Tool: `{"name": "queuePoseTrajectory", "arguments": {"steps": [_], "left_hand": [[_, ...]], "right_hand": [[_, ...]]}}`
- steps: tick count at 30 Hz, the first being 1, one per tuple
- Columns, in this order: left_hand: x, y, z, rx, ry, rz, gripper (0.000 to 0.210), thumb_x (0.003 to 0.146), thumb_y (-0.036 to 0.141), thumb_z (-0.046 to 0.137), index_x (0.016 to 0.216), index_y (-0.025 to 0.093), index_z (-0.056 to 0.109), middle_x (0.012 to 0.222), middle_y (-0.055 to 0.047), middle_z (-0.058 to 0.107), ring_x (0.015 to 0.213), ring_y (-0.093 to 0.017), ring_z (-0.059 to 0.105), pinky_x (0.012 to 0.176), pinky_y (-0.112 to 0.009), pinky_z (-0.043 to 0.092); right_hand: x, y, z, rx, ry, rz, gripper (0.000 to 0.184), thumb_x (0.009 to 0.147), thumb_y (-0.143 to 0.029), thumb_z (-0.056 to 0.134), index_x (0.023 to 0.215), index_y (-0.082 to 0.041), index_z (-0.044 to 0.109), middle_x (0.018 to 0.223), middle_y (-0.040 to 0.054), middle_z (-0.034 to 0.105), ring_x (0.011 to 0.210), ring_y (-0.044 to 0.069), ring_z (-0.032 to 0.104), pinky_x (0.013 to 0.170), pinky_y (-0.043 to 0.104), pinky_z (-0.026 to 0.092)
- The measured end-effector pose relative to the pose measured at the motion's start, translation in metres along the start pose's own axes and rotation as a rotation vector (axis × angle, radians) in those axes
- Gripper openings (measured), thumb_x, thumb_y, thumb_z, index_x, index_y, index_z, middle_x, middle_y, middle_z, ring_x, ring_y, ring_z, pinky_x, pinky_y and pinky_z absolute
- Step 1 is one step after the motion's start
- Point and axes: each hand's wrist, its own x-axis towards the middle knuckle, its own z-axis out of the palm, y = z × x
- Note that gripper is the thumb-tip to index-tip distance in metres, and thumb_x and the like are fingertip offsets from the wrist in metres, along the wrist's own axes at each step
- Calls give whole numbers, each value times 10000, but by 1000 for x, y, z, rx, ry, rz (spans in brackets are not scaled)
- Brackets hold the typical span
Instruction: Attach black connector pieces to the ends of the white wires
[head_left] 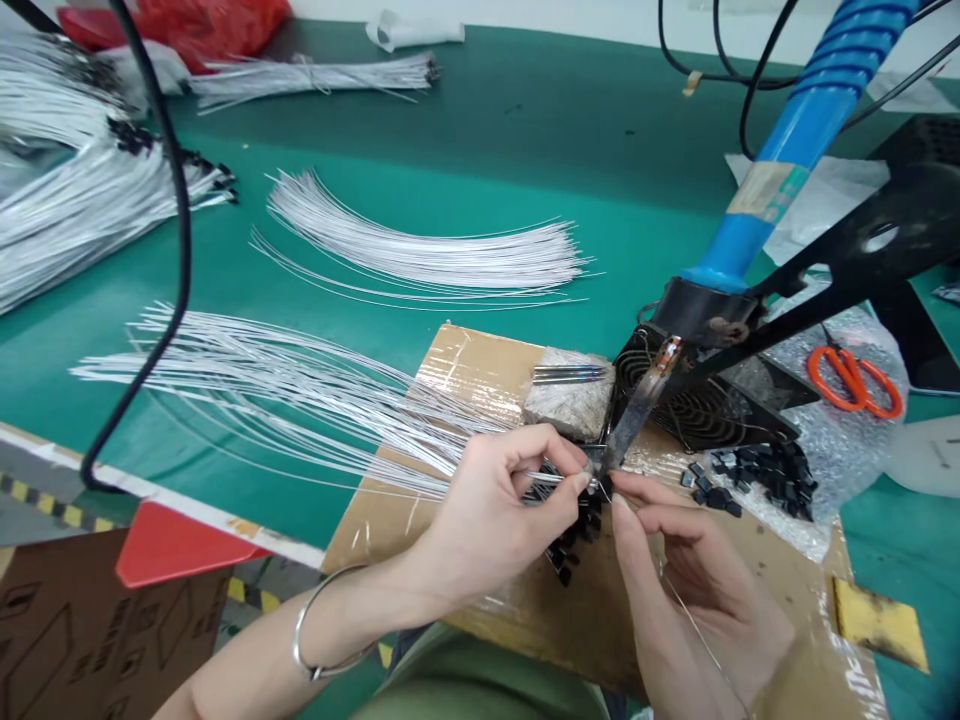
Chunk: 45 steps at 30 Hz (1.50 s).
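My left hand (517, 490), with a metal bangle on its wrist, pinches the end of a thin white wire under the soldering iron's tip. My right hand (686, 575) pinches a thin silvery strand of solder (701, 625), which trails down across the palm. Both sets of fingertips nearly meet at the tip of the soldering iron (637, 410). The iron has a blue handle (795, 150) and is held in a black metal bracket (847, 250). White wires (360, 400) fan out leftward from beneath my left hand. Small black connectors (562, 560) lie below the fingers, partly hidden.
A cardboard sheet (450, 380) bears a grey block (566, 400) with metal pins, a black fan (697, 400), and loose black pieces (772, 475). Orange scissors (855, 380) and a yellow sponge (881, 625) lie right. Another wire bundle (435, 245) lies behind. A black cable (180, 200) hangs left.
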Motion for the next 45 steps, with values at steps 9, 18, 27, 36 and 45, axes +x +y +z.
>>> {"name": "queuePoseTrajectory", "arguments": {"steps": [9,18,27,36,45], "left_hand": [[0,0,2,-22,7,-18,111,813,209,692,714,161,683,806,-70,757,760,-174,690,696,-265,514],[0,0,0,16,14,-17,107,814,226,686,735,154,695,823,-93,768,751,-193,694,646,-273,480],[0,0,1,-12,11,13,99,816,202,688,728,157,689,814,-87,770,751,-183,691,694,-271,509],[0,-1,1,48,-4,3,118,833,218,676,735,155,689,802,-80,765,740,-179,679,670,-270,492],[-6,-12,-15,366,29,152,127,881,152,660,769,174,715,837,-48,783,584,-124,580,501,-249,372]], "right_hand": [[1,4,0,-2,-11,-29,154,928,-252,791,796,-209,725,1042,106,853,903,239,834,790,316,683],[3,5,-4,-9,-51,-66,110,940,-228,769,832,-218,751,1020,97,856,888,225,832,779,293,672],[2,5,0,7,-32,-71,104,908,-145,785,856,-224,742,1054,64,852,928,196,827,827,258,653],[-3,8,-3,33,-71,-52,110,934,-147,765,857,-217,725,1066,82,847,949,195,821,851,272,651],[13,27,-40,161,331,125,152,945,-305,804,842,-203,756,700,-18,703,621,114,675,624,238,556]]}}
